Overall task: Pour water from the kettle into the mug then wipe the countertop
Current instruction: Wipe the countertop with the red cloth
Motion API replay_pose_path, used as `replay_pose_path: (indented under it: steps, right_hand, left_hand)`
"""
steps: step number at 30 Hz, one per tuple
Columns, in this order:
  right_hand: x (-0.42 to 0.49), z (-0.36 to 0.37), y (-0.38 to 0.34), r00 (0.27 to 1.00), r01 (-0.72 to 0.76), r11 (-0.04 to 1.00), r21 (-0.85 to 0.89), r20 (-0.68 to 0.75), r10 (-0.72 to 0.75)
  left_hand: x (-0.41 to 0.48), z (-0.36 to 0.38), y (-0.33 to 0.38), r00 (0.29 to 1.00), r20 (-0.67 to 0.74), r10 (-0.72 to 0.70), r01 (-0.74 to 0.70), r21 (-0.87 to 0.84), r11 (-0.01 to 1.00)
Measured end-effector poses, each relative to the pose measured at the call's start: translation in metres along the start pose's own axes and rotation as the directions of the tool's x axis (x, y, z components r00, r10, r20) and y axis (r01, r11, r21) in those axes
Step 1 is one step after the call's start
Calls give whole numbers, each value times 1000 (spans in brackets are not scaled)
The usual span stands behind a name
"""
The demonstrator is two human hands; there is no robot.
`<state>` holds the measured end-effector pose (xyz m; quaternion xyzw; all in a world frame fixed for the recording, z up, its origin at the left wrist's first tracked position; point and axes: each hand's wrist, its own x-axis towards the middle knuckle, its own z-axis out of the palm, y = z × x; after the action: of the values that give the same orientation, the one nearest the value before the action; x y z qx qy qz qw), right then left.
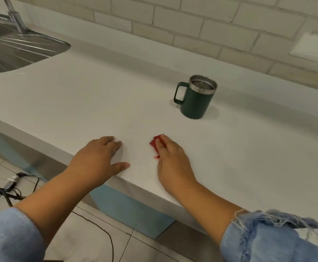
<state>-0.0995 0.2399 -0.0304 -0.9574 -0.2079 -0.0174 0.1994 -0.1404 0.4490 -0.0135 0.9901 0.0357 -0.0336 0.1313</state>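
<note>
Two hands low on the white tabletop (97, 103), near its front edge. Left hand (99, 157) flat and relaxed, fingers together, thumb spread out to the side, holding nothing. Right hand (171, 157) just beside it, fingers laid straight over a small red cloth (156, 144), pressing it to the surface. Dark green mug (196, 99) upright farther back and to the right, well apart from both, handle pointing left. Steel sink (18, 48) and faucet (14, 17) at far left.
</note>
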Motion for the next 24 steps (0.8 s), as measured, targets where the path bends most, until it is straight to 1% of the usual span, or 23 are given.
replay_pose_path:
  steps: [1,2,3,5,7,8,10,11,12,13,14,15,17,18,21,22,23,24]
  right_hand:
    - [4,-4,-2,1000,-4,989,145,23,1]
    - [6,-11,-2,999,-31,955,296,39,21]
    - [7,-18,2,999,-47,911,410,25,41]
    - [4,-32,17,991,-47,856,514,-81,103]
    - [5,-46,42,948,-97,874,477,-222,227]
    - [7,-50,57,917,-170,889,426,-261,301]
    - [14,-52,81,862,-376,890,258,-256,438]
    - [18,-50,87,839,-463,868,179,-229,494]
    - [22,-47,88,827,-500,853,148,-211,521]
    - [28,-43,85,829,-501,851,156,-198,524]
    - [35,-38,77,837,-483,852,202,-182,517]
    - [43,-31,69,861,-448,870,207,-163,482]
    - [59,-18,46,932,-340,932,124,-86,352]
    - [65,-12,37,953,-292,947,138,-44,300]
    - [74,-14,17,989,-125,947,297,110,96]
    - [72,-16,18,992,-79,926,369,124,35]
    - [69,-20,22,994,-58,881,471,107,8]
    - [65,-25,29,998,-57,839,541,62,28]
  left_hand:
    - [0,0,0,1000,1,6,-6,4,1000]
    - [0,-1,-1,1000,5,12,-12,7,1000]
    - [-1,-1,-1,1000,8,15,-15,7,1000]
    - [-2,0,-1,1000,11,14,-14,2,1000]
    - [-3,1,0,1000,9,16,-16,9,1000]
    - [-2,1,0,1000,9,19,-19,14,1000]
    - [-2,0,0,1000,9,21,-21,21,1000]
    - [-1,0,0,1000,9,20,-21,20,1000]
    - [-1,0,0,1000,11,18,-19,20,1000]
    - [-1,0,-1,1000,11,16,-16,19,1000]
    - [0,0,-1,1000,10,13,-13,17,1000]
    - [0,0,-1,1000,6,7,-7,11,1000]
    - [0,1,-2,1000,-3,-5,5,-9,1000]
    - [0,1,-2,1000,-3,-8,8,-16,1000]
    - [-1,1,-3,1000,2,-16,16,-31,999]
    - [-1,0,-3,1000,7,-16,17,-33,999]
    - [-1,0,-4,1000,10,-17,17,-36,999]
    - [-1,-1,-4,1000,13,-19,20,-38,999]
